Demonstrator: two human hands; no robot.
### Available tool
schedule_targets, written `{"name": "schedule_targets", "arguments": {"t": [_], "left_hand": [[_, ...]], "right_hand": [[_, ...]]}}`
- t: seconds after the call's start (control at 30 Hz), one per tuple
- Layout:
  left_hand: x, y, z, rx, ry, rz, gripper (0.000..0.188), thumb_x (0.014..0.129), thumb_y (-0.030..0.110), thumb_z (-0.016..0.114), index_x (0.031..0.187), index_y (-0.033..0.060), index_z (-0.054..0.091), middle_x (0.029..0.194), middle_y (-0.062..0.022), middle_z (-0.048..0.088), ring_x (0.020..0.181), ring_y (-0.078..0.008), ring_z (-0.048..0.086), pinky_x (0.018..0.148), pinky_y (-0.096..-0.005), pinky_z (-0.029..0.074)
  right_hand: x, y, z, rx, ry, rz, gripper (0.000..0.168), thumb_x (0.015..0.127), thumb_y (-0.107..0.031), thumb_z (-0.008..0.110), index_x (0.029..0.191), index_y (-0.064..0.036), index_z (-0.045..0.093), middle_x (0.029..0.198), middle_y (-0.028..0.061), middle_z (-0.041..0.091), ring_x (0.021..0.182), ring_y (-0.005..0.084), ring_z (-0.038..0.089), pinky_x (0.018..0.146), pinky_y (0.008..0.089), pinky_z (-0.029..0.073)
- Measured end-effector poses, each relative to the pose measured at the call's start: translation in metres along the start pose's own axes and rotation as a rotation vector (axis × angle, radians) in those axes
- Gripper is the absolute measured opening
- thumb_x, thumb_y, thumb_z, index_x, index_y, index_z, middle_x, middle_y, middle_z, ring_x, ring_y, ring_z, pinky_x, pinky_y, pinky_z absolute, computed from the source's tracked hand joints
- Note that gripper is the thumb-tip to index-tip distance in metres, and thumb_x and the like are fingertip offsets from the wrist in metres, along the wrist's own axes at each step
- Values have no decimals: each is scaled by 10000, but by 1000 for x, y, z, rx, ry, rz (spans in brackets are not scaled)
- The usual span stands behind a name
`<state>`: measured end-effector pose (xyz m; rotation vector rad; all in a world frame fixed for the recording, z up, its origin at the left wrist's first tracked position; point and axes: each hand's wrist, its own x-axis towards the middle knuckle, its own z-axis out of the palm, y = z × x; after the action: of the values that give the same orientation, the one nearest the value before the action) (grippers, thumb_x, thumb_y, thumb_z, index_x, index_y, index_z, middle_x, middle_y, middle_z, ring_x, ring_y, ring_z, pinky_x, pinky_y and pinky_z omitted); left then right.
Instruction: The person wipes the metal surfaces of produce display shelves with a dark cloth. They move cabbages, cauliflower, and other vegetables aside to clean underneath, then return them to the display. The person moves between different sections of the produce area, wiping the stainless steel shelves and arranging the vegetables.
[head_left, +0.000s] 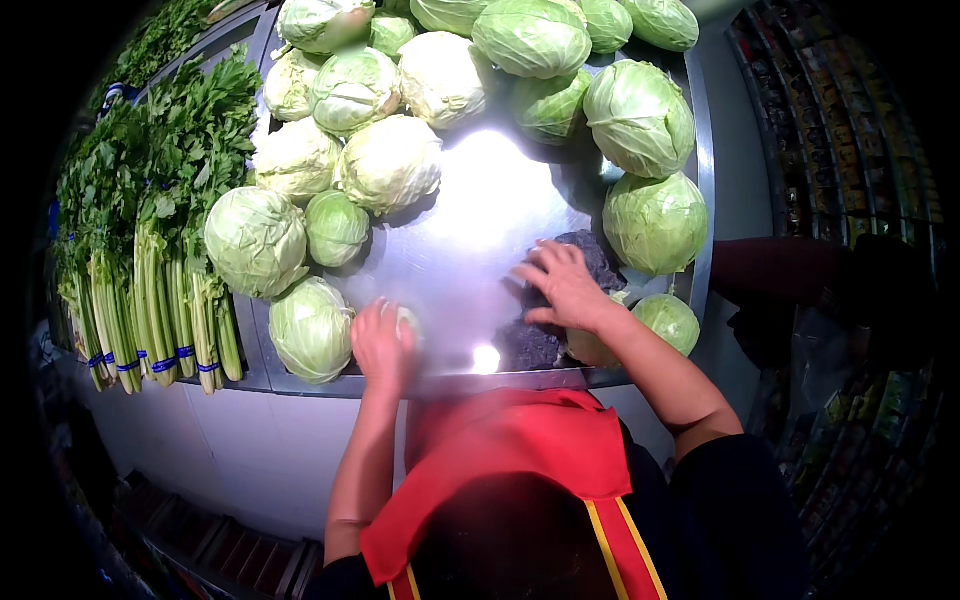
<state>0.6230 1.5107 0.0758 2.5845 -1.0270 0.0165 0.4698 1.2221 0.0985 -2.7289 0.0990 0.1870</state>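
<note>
My left hand (384, 346) is at the near edge of the metal display tray (450, 285), right beside a cabbage (310, 330). Its fingers curl over a pale green piece (409, 324), blurred and mostly covered, perhaps cabbage leaf. Over a crumpled dark grey cloth (594, 259) hovers or rests my right hand (564, 289), fingers spread; contact is hard to judge. Under my right wrist sits a partly hidden cabbage (589, 346). Another cabbage (666, 322) lies just right of that forearm.
Several cabbages (394, 163) crowd the tray's left side and back, some stacked. Along its right rim stand a cabbage (655, 223) and another (639, 118). Banded celery bunches (161, 315) fill the left section. Packed shelves (840, 135) are at right; a raised metal rim (480, 384) runs before me.
</note>
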Motion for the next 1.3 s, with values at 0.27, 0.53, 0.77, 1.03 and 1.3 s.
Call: {"name": "schedule_targets", "arguments": {"t": [0.27,0.53,0.77,1.03,1.3], "left_hand": [[-5,2,-9,-76,116,125,290,815,145,624,1072,19,667,1130,-169,626,1040,-350,588,924,-446,442],[1,8,-11,-139,71,14,286,822,157,618,1066,22,679,1121,-173,637,1063,-350,587,947,-452,433],[-7,1,-4,-110,34,18,289,827,167,615,1075,35,686,1138,-165,635,1077,-343,582,957,-447,429],[-1,8,-6,0,-79,-23,360,846,163,618,1184,41,632,1241,-188,564,1187,-377,497,1018,-480,383],[-12,114,9,-1245,-1054,-291,562,940,175,595,1437,64,356,1132,-118,589,955,-199,609,856,-329,498]], "right_hand": [[40,39,33,369,-63,-51,202,793,-60,674,994,-86,677,977,93,605,985,300,584,950,412,434],[148,14,69,337,334,171,280,817,-64,642,1078,-152,697,1024,100,613,1006,302,586,911,385,470],[57,-28,111,245,-352,-555,192,772,-166,637,926,-228,733,980,13,587,1029,238,527,899,395,406],[-29,13,31,453,-259,-138,290,800,-118,669,1088,-118,691,1111,79,596,1123,269,529,1005,433,403],[-133,63,-11,133,-74,606,725,868,-531,633,1393,-57,475,1214,225,589,1144,371,549,1060,454,358]]}}
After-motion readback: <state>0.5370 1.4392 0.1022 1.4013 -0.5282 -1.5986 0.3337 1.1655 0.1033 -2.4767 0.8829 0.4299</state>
